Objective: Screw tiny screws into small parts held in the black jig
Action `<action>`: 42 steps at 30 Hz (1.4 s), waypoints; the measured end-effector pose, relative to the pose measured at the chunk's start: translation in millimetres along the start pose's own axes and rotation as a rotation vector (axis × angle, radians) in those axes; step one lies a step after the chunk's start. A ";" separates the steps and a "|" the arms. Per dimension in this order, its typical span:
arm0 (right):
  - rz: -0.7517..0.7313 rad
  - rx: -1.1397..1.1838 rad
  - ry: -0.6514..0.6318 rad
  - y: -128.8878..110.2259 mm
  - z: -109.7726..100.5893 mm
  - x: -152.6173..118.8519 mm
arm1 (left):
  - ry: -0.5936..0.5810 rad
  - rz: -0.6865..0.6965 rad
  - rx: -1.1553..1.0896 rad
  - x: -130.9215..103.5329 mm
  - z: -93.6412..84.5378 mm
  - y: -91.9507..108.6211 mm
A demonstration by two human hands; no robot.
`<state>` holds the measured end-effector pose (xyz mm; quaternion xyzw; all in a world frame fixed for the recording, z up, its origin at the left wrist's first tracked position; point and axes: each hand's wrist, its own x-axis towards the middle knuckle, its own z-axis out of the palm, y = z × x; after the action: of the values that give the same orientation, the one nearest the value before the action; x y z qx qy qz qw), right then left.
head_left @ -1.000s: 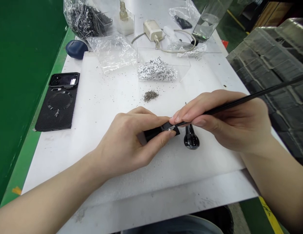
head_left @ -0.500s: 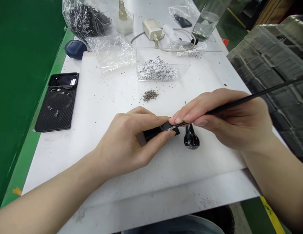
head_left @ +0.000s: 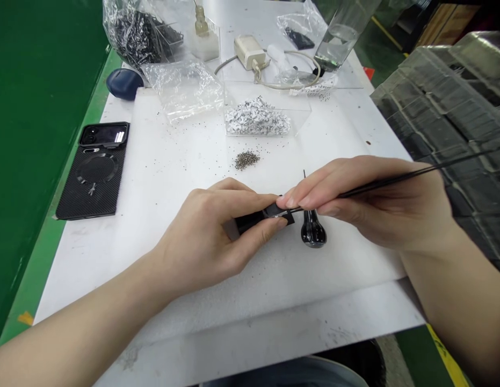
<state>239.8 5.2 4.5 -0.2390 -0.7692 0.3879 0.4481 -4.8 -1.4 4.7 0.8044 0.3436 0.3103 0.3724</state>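
Note:
My left hand [head_left: 211, 228] pinches a small black block-like part [head_left: 250, 221] between thumb and fingers, low over the white mat. A bit of shiny metal shows on the part's upper face. My right hand [head_left: 366, 201] is closed like a pen grip around a long thin black tool [head_left: 378, 185], whose tip reaches the metal between my left fingertips. Its fingertips also touch the part's far end. Just under the right fingers lies an awl [head_left: 313, 231] with a glossy black bulb handle, its thin spike pointing away from me. The exact contact at the tip is hard to make out.
Beyond my hands are a pile of tiny metal pieces [head_left: 246, 159] and a clear tray [head_left: 258, 121] of small white pieces. A phone [head_left: 92, 169] lies left. Plastic bags [head_left: 185, 88], a charger [head_left: 248, 52] and a clear container [head_left: 336, 45] stand behind; lidded boxes [head_left: 435, 107] are right.
The right hand and its thin tool have tilted slightly, the tool's rear end sinking lower. The left hand keeps its grip on the black part. The whole view has shifted slightly.

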 end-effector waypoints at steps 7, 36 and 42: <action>0.029 -0.038 -0.026 -4.9 -0.8 2.2 | -0.011 -0.016 0.004 -0.4 -1.1 1.8; 0.088 0.106 0.028 8.5 -0.7 -2.4 | 0.016 -0.015 0.012 0.0 0.0 -1.2; 0.073 0.048 0.001 3.0 0.0 -3.3 | -0.007 -0.031 0.010 -1.0 -1.0 -1.3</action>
<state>241.4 4.6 0.4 -0.2564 -0.7501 0.4223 0.4397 -6.6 -1.1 3.9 0.8019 0.3564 0.2999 0.3742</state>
